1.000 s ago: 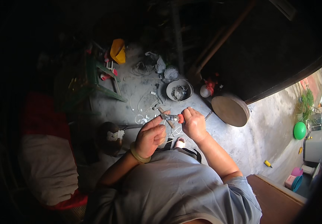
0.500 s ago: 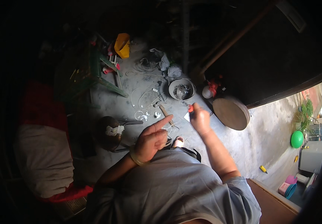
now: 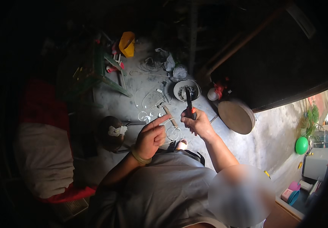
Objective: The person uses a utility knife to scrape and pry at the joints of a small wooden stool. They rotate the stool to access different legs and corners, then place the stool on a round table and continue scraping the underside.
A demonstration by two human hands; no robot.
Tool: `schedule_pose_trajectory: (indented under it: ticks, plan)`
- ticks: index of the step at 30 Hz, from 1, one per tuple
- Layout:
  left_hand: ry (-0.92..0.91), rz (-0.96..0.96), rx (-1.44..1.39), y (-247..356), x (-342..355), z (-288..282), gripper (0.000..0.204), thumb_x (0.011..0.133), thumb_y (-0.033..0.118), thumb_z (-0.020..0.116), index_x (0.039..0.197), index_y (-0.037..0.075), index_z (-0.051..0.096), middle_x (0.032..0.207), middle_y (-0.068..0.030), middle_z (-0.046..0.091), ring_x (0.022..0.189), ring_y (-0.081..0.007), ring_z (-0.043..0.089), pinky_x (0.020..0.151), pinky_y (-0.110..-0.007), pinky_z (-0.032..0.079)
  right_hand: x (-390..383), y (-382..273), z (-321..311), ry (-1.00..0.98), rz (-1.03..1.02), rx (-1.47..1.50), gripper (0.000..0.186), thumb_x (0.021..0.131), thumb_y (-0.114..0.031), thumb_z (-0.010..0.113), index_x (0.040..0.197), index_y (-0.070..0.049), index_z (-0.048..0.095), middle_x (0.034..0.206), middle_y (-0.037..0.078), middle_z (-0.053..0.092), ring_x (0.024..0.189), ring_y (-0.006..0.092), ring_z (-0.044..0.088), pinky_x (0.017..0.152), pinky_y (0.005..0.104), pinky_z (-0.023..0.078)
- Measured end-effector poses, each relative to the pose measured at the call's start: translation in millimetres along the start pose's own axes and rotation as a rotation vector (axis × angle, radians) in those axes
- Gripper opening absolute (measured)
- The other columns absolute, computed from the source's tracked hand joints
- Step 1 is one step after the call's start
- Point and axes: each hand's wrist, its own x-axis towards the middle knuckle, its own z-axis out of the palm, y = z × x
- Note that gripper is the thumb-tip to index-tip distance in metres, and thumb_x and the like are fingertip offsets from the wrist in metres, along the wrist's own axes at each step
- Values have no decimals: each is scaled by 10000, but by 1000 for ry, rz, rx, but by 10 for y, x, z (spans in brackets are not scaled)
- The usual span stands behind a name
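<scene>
In my right hand [image 3: 197, 122] is a long, narrow black tool [image 3: 189, 99] with a red-orange part near the grip. Its kind is not clear. It points away from me and overlaps the round basin [image 3: 177, 84], which has grey and dark contents. My left hand [image 3: 151, 137] is beside it, index finger stretched out and the other fingers curled in. Whatever those fingers may hold is hidden. A hammer [image 3: 170, 115] with a wooden handle lies on the floor just beyond the left fingertip. Thin pale cable [image 3: 173, 133] loops beside that hand.
A dark stool [image 3: 105, 141] with crumpled white paper stands left. Farther off are a green wooden bench [image 3: 115, 87], a yellow container [image 3: 127, 44] and plastic bags [image 3: 179, 73]. A round, flat brown thing [image 3: 236, 117] leans at right. A green ball [image 3: 301, 145] is beyond.
My right hand has turned, so the black tool now shows pointing away over the basin. The left hand has barely moved. A blurred round patch now covers my right upper arm.
</scene>
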Motion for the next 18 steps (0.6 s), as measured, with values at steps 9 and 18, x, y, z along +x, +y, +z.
schedule_pose_trajectory:
  ticks: [9, 18]
  plan:
    - [32, 12, 52, 149, 11, -214, 452, 885, 78, 441, 1318, -44, 397, 607, 33, 341, 511, -42, 279, 472, -185, 252, 151, -194, 416, -89, 20, 257, 140, 812, -88, 675, 912, -41, 590, 664, 40, 597, 467, 98, 541, 367, 194, 393]
    - [33, 41, 390, 717, 161, -688, 200, 926, 180, 499, 975, -11, 537, 599, 47, 379, 492, -37, 296, 475, -201, 244, 643, -427, 922, -60, 28, 175, 101, 808, -51, 639, 866, -61, 557, 630, 8, 544, 415, 66, 472, 338, 203, 356]
